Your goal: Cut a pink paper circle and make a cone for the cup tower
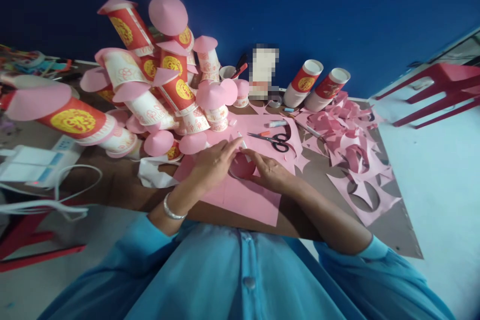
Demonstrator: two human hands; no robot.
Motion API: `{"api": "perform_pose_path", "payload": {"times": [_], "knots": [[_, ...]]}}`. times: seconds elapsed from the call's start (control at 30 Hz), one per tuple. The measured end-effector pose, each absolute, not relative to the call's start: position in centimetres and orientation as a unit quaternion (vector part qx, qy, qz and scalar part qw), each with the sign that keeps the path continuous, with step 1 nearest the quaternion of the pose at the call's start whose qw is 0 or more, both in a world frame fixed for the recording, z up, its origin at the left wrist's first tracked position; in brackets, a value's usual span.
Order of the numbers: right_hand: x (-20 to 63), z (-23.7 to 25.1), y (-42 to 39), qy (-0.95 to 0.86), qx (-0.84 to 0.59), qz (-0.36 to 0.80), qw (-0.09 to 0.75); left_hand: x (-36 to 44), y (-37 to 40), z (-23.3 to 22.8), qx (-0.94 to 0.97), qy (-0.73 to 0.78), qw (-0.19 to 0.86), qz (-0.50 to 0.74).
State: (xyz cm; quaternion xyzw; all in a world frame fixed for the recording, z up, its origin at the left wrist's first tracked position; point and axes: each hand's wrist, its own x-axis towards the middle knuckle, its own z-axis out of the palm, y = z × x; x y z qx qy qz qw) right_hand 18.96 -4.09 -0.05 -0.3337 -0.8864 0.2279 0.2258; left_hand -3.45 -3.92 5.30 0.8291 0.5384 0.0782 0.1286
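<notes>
Bending a pink paper round (pixel 242 166) at the centre of the frame, we grasp it with both hands: our left hand (pixel 213 162) pinches its upper left edge, our right hand (pixel 269 170) presses its right side. It rests on a pink sheet (pixel 243 200). Scissors (pixel 275 141) lie just above, pink offcuts (pixel 352 155) spread to the right, and paper-cup towers (pixel 157 85) crowd the upper left.

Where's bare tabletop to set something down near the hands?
Bare brown strips: between left hand and white power strip, and along the near right edge below the pink scraps. Crowded: cup stacks behind left, scissors and scraps right.
</notes>
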Motion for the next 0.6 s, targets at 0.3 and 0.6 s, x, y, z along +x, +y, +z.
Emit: {"api": "perform_pose_path", "payload": {"times": [0.3,0.6], "knots": [[18.8,0.0,-4.2,-0.886,-0.335,0.216,0.237,-0.3,-2.7,6.7,0.842,0.529,0.096,-0.043],[19.0,-0.7,-4.5,-0.868,-0.361,0.229,0.25,-1.6,-4.4,5.1,0.812,0.583,0.036,-0.011]]}}
